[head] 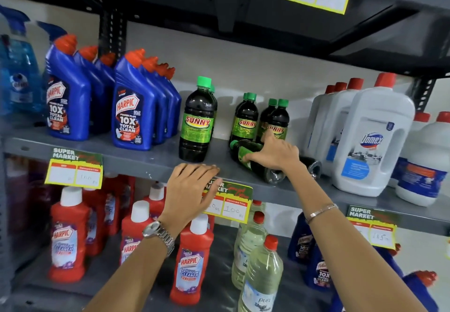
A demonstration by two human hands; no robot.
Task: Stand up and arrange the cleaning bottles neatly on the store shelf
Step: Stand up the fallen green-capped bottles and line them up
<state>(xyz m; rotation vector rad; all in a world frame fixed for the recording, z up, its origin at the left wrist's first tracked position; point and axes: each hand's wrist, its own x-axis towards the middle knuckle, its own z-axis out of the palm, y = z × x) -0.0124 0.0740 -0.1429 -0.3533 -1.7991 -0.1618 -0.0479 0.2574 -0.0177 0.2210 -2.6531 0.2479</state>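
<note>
On the grey metal middle shelf (pixel 136 159), a dark green-capped plastic Sunny bottle (pixel 246 154) lies toppled in front of its upright neighbours (pixel 247 119); the right hand (pixel 274 154) rests over its body, fingers curled in a partial grasp; the left hand (pixel 194 185), flat and released, steadies against the shelf edge; the lift should probably pivot cap-upward, clear of the standing row, settling the base level.

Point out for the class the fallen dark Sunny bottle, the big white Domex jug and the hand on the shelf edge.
Fallen dark green-capped Sunny bottle (pixel 246 152), head view: its label near the neck.
Big white plastic Domex jug (pixel 372 141), head view: its front label.
Left hand (pixel 194 185), head view: its back.
</note>
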